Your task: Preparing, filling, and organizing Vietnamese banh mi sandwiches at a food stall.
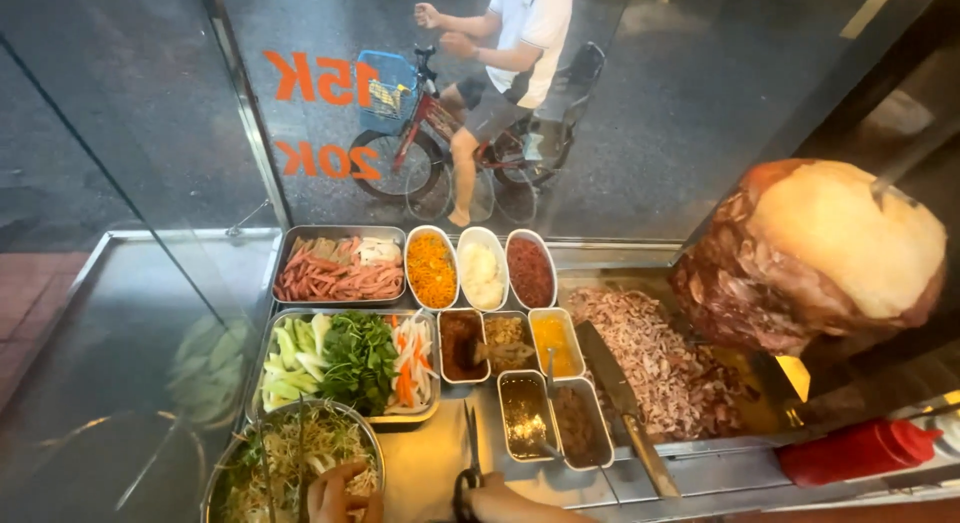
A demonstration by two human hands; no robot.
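Stainless steel is showing everywhere on this food cart counter, and the person's two hands are working at its near edge, low in the view. The left hand is resting on the rim of a round metal bowl of shredded salad, fingers curled, though whether they are pinching any strands cannot be told from here. The right hand is lying just beside it, its fingers closed through the dark handles of a pair of scissors. The scissors are standing with their long axis running straight away from the person, blades together and pointing up toward the small sauce tubs, so the tool is lying directly ahead of the right hand and between the bowl and the tubs. The left hand is the nearer one to the salad; the right is the nearer one to a long knife lying diagonally across the tray of chopped meat. Behind, trays of herbs and sliced sausage are sitting well apart from both hands, and a cyclist is passing outside the glass.
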